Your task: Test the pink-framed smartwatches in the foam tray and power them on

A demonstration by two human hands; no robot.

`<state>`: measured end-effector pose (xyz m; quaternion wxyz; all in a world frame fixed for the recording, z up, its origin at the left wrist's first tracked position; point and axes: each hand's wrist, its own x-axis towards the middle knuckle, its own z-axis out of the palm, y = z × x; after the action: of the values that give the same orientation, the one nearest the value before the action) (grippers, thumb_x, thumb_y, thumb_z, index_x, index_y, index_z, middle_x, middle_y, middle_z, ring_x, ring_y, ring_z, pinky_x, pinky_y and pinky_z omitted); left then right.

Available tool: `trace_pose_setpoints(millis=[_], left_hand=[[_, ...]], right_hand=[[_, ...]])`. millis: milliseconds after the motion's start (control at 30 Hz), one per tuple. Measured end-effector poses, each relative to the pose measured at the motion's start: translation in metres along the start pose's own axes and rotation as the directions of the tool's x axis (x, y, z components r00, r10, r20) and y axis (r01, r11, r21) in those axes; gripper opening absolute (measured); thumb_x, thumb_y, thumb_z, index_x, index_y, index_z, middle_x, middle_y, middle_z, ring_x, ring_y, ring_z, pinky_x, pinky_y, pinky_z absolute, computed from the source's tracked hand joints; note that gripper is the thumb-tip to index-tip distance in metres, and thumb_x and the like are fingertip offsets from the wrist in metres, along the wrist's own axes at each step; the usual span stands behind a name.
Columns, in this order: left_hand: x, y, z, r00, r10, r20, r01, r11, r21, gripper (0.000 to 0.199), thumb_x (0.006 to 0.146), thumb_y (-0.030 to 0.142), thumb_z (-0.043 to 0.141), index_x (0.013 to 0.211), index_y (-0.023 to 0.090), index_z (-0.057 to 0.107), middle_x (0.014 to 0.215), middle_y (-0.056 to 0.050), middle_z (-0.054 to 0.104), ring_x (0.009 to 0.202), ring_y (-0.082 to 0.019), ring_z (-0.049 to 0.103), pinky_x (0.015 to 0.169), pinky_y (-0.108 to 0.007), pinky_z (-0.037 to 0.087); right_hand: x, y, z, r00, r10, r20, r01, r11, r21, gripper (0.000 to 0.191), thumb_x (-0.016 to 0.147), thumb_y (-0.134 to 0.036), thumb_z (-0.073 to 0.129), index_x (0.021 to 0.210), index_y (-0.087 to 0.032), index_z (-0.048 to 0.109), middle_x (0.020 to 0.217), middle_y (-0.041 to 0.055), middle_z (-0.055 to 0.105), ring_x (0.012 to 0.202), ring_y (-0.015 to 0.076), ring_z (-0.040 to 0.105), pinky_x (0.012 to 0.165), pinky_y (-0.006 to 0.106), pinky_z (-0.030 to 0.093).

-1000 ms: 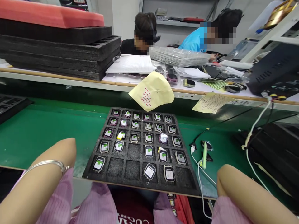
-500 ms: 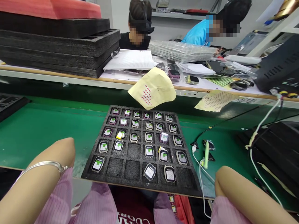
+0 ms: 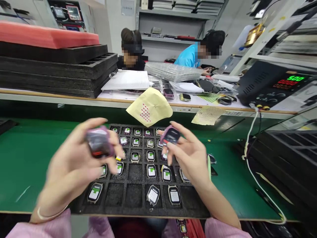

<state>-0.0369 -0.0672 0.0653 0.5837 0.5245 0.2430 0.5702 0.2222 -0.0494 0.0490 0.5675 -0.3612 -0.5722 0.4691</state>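
Observation:
My left hand [image 3: 76,162], blurred by motion, grips a purple-framed watch [image 3: 99,142] between thumb and fingers, above the tray's left side. In my right hand [image 3: 190,155] is a second purple-framed watch [image 3: 170,135], pinched by its edges over the right side. Beneath both hands lies a black foam tray [image 3: 116,209] whose square compartments hold several watches with lit green and white screens. A watch with a white screen [image 3: 153,195] sits in the front row beside another one [image 3: 174,195]. My hands hide parts of the tray.
Stacked black foam trays [image 3: 49,74] stand on the shelf at left. A power supply [image 3: 277,84] is at right, with a white cable [image 3: 250,168] hanging down. Yellow paper [image 3: 150,107] hangs from the shelf edge. Two people work behind the shelf.
Both my hands have come into view over the tray, each with a purple-framed watch. The camera view has tilted up and turned right, showing the power supply's lit display.

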Motion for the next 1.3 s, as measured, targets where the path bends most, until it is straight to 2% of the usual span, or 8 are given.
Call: trace_pose_setpoints(millis=[67,167,333,633,833,1000,1167,1300], left_hand=[[0.013,-0.018,0.005,0.994,-0.064,0.085,0.068,0.996,-0.053,0.058,0.075,0.018,0.073,0.129,0.022,0.050,0.107,-0.010,0.062,0.090,-0.025,0.065,0.066,-0.031,0.059],[0.025,-0.046,0.010,0.981,-0.178,0.079,0.180,0.983,-0.020,0.059,0.076,0.014,0.072,0.129,0.024,0.048,0.107,-0.008,0.063,0.092,-0.022,0.065,0.075,-0.033,0.060],[0.030,-0.071,0.011,0.975,-0.194,0.106,0.194,0.981,0.013,0.052,0.083,0.019,0.066,0.131,0.021,0.045,0.099,-0.007,0.063,0.085,-0.018,0.067,0.069,-0.030,0.061],[0.029,-0.077,0.010,0.966,-0.179,0.187,0.198,0.976,-0.090,0.052,0.084,0.014,0.061,0.132,0.023,0.045,0.108,-0.008,0.062,0.097,-0.022,0.065,0.079,-0.037,0.061],[0.032,-0.074,0.012,0.974,-0.194,0.113,0.198,0.980,-0.026,0.042,0.091,0.022,0.054,0.131,0.020,0.044,0.104,-0.008,0.062,0.091,-0.019,0.066,0.074,-0.033,0.062],[0.033,-0.074,0.011,0.981,-0.164,0.103,0.169,0.985,-0.044,0.048,0.086,0.022,0.061,0.131,0.020,0.045,0.102,-0.007,0.062,0.089,-0.020,0.067,0.074,-0.035,0.062],[0.031,-0.073,0.012,0.982,-0.153,0.110,0.159,0.986,-0.046,0.060,0.079,0.012,0.068,0.133,0.022,0.043,0.109,-0.007,0.059,0.092,-0.020,0.066,0.081,-0.036,0.061],[0.031,-0.074,0.012,0.982,-0.152,0.111,0.156,0.987,-0.030,0.056,0.083,0.015,0.065,0.133,0.023,0.042,0.107,-0.007,0.060,0.091,-0.019,0.066,0.078,-0.033,0.061]], right_hand=[[0.009,0.015,0.005,0.999,0.027,0.035,-0.029,0.997,0.071,0.052,0.083,-0.023,0.068,0.132,-0.026,0.049,0.109,0.0099,0.067,0.064,0.0163,0.064,0.041,0.025,0.051],[0.013,0.029,0.008,0.993,0.064,0.103,-0.075,0.992,0.099,0.054,0.082,-0.022,0.068,0.132,-0.024,0.050,0.112,0.0116,0.067,0.066,0.0167,0.065,0.043,0.025,0.051],[0.010,0.033,0.006,0.988,0.068,0.136,-0.079,0.994,0.078,0.050,0.083,-0.023,0.067,0.131,-0.024,0.052,0.110,0.0112,0.068,0.065,0.0167,0.064,0.044,0.025,0.051],[0.013,0.041,0.010,0.998,0.059,0.030,-0.058,0.997,-0.047,0.028,0.085,-0.029,0.067,0.113,-0.024,0.064,0.089,0.0060,0.071,0.048,0.0105,0.058,0.037,0.020,0.040],[0.012,0.041,0.006,0.989,0.071,0.130,-0.070,0.997,-0.013,0.043,0.085,-0.031,0.066,0.127,-0.025,0.057,0.105,0.0096,0.070,0.059,0.0153,0.064,0.041,0.024,0.046],[0.011,0.040,0.009,0.982,0.093,0.166,-0.096,0.995,0.012,0.054,0.082,-0.025,0.070,0.133,-0.027,0.051,0.111,0.0099,0.068,0.069,0.0194,0.067,0.044,0.026,0.051],[0.013,0.043,0.010,0.985,0.096,0.143,-0.100,0.995,0.022,0.054,0.082,-0.024,0.070,0.132,-0.027,0.052,0.111,0.0094,0.068,0.068,0.0188,0.067,0.044,0.026,0.052],[0.014,0.043,0.007,0.983,0.086,0.163,-0.099,0.992,0.075,0.047,0.085,-0.025,0.066,0.131,-0.026,0.054,0.108,0.0091,0.069,0.066,0.0178,0.066,0.044,0.026,0.052]])
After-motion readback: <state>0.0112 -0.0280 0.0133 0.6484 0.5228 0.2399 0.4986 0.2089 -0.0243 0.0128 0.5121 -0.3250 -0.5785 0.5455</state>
